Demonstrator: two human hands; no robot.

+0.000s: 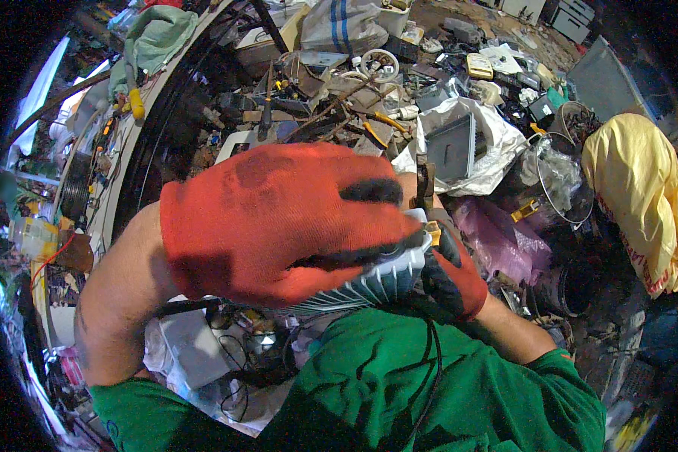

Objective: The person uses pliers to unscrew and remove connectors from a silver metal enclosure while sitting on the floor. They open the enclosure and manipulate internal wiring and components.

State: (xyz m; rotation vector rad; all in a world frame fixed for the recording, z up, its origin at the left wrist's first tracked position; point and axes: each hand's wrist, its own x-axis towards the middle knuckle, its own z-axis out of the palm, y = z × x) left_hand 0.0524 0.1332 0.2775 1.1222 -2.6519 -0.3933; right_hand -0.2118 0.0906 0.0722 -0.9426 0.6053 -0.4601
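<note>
My left hand [279, 218], in a red glove with a dark palm, is closed over a pale grey finned housing [388, 277] held against my body. Its fingers reach across the housing's top toward the right end, and the glove covers most of the piece. At that end my right hand [456, 271], also in a red and black glove, is closed with its fingers partly hidden. By it show a small yellow part [432, 232] and a dark, worn metal piece [424, 181] standing upright. Whether those two belong to one tool, I cannot tell.
Scrap lies heaped ahead, with yellow-handled pliers [377, 132] and a screwdriver [266, 109] in it. A white sack [497, 151] holds a grey panel [450, 154]. To the right are pink plastic wrap [505, 241], a metal bucket [569, 177] and a yellow sack [633, 196].
</note>
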